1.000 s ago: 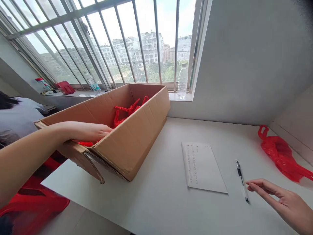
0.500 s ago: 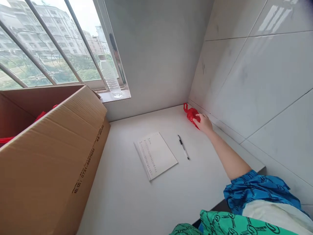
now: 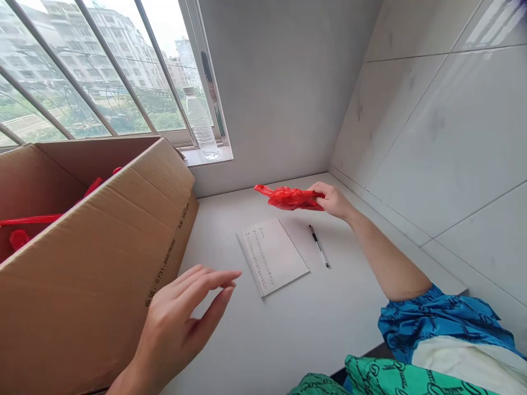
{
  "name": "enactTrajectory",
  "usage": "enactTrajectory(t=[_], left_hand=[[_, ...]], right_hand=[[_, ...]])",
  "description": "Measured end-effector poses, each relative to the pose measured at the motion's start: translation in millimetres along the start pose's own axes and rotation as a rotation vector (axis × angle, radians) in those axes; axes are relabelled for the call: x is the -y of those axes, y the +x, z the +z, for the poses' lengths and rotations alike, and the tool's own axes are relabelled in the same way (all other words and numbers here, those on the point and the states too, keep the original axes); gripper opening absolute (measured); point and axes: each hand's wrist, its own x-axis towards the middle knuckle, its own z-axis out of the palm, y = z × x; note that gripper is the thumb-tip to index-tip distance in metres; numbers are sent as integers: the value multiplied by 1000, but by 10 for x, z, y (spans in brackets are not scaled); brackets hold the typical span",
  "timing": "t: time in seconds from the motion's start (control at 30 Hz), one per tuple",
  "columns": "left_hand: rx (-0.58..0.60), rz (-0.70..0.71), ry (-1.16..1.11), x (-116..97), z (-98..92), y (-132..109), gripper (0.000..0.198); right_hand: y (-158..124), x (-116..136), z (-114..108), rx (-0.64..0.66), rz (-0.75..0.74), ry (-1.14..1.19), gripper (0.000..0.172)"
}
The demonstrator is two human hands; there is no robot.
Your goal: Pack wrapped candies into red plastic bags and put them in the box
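Right hand point(image 3: 334, 200) pinches red bag point(image 3: 288, 198) above desk point(image 3: 296, 329), far of pen point(image 3: 319, 253). Left hand point(image 3: 185, 318) open, fingers apart, nr cardboard box point(image 3: 102, 258); box cut off at left.

Cardboard box point(image 3: 123, 241) side print: "0731-88679299", smaller characters beside it illegible; paper sheet point(image 3: 274, 255) text too small to read.
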Motion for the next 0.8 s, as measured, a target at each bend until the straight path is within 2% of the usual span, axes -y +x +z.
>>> enactTrajectory(t=[0.1,0.2,0.27,0.33,0.47,0.57,0.67,0.73,0.8], left_hand=[[-19,-129,25,65,377,266,20],[51,-199,63,229,731,304,24],[111,-167,100,343,911,242,25],[158,-117,134,439,1045,169,24],[256,-103,235,566,1229,76,20],[291,-146,231,588,1326,32,12],[249,-194,117,571,1375,-12,9],[193,-247,23,584,1364,-37,10],[137,-305,-53,640,1305,-51,10]], right_hand=[[-135,281,438,130,-149,-17,42],[-381,408,799,241,-252,-232,46],[-545,461,874,253,-271,-287,53],[-670,528,832,237,-277,-268,53],[-808,694,761,146,-311,-182,42],[-875,761,913,96,-302,-261,30],[-907,751,1069,119,-333,-371,13],[-894,708,1065,126,-344,-382,17],[-860,630,953,115,-323,-354,19]])
